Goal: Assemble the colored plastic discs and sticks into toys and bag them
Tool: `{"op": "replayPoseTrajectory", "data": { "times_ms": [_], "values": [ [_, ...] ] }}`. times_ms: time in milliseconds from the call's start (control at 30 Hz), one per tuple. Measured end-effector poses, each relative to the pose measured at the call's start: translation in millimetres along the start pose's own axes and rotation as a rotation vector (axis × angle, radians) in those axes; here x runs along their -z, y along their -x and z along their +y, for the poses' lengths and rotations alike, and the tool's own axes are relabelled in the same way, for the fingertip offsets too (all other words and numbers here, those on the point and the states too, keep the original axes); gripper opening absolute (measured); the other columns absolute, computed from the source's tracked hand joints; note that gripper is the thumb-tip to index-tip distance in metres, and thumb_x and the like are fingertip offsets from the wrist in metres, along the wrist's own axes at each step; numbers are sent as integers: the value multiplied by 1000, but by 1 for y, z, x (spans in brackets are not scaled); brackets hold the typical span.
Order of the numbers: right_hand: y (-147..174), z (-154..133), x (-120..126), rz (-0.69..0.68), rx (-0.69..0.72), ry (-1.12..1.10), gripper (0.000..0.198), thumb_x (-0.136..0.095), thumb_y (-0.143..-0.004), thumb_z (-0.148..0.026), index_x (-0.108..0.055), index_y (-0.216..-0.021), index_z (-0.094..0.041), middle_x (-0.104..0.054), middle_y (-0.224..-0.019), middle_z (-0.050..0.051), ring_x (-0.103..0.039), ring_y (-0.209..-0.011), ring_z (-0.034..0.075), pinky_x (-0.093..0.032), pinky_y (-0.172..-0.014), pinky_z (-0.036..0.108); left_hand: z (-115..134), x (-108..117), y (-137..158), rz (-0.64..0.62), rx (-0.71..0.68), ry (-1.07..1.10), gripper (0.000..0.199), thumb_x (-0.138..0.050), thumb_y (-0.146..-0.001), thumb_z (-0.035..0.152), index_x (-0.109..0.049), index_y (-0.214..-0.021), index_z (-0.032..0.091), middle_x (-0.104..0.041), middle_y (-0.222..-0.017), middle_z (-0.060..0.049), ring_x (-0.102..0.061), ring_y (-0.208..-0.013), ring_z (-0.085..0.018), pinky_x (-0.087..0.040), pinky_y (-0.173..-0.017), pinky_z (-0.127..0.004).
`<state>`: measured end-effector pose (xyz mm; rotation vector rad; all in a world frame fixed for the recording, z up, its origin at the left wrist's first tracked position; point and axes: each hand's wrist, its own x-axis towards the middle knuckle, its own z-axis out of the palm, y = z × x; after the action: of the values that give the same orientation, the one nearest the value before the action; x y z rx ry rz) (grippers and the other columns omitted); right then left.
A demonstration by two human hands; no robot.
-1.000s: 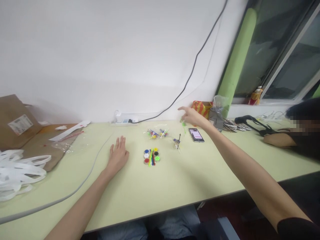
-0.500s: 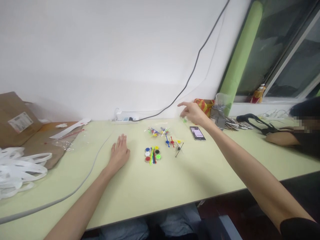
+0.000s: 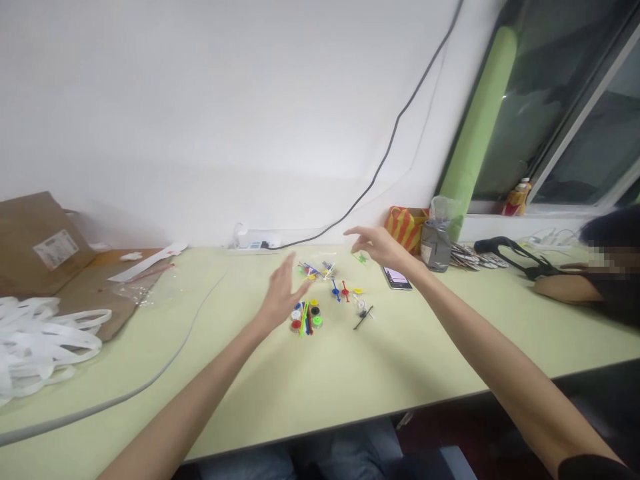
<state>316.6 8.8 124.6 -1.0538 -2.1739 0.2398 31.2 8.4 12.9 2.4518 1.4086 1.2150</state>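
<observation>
My left hand (image 3: pixel 283 297) is raised beside a group of small coloured discs (image 3: pixel 317 321) and long plastic arrows (image 3: pixel 305 319), its thumb and fingers apart, holding nothing. Part of the group is hidden behind it. Beyond lies a clear bag (image 3: pixel 319 269) of mixed coloured pieces. My right hand (image 3: pixel 380 245) hovers further back with the index finger stretched out and nothing in it. Near it is a green arrow piece (image 3: pixel 362 258). Between the hands lie a blue arrow spinner (image 3: pixel 335 291), a red arrow spinner (image 3: pixel 345 291), and yellow, white and black pieces (image 3: pixel 363 314).
A phone (image 3: pixel 399 279) lies under my right wrist. Behind stand a striped bag (image 3: pixel 404 225) and a grey pouch (image 3: pixel 435 245). White straps (image 3: pixel 45 347), a cardboard box (image 3: pixel 43 233) and a grey cable (image 3: pixel 150 381) are on the left. Another person's arm (image 3: pixel 567 288) rests at right.
My left hand has lifted off the table and moved right, towards the discs. My right hand has shifted slightly left, its index finger still extended. The view has tilted a little.
</observation>
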Motion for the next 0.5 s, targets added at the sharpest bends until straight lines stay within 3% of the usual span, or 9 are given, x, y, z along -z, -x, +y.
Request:
{"op": "replayPoseTrajectory", "data": {
  "times_ms": [100,200,267,333,500],
  "values": [
    [5,-6,-5,-36,27,15,43,-51,-89,-13,-62,-129,-24,-76,-87,2,-67,-79,17,-49,-79,29,40,-25,-42,-46,-78,230,78,-71,-79,45,-41,-147,19,-42,-153,-15,-36,-143,-31,-27,-117,-48],
    [14,2,-11,54,39,6,48,-58,-89,-22,-57,-136,-29,-74,-104,4,-66,-94,20,-48,-89,35,56,-48,-71,-55,-19,431,31,-70,-80,38,-74,-104,19,-71,-119,-11,-59,-122,-29,-38,-109,-43],
    [22,16,-17,219,11,-30,60,-68,-83,-29,-51,-141,-30,-69,-119,7,-62,-110,24,-46,-97,40,54,-58,-80,-35,64,543,21,-70,-79,36,-78,-86,19,-76,-98,-9,-67,-103,-27,-44,-101,-43],
    [31,34,-26,353,-82,-112,65,-73,-78,-37,-53,-139,-26,-66,-125,10,-60,-115,26,-46,-98,43,48,-66,-80,4,152,613,20,-73,-75,36,-79,-81,18,-77,-92,-9,-69,-94,-26,-47,-97,-42],
    [44,63,-51,308,-292,-430,38,-69,-79,-51,-76,-95,-17,-75,-104,11,-68,-100,27,-52,-89,40,39,-75,-72,-8,231,650,27,-77,-71,40,-80,-83,15,-77,-91,-11,-71,-91,-27,-51,-90,-40]
  ]
}}
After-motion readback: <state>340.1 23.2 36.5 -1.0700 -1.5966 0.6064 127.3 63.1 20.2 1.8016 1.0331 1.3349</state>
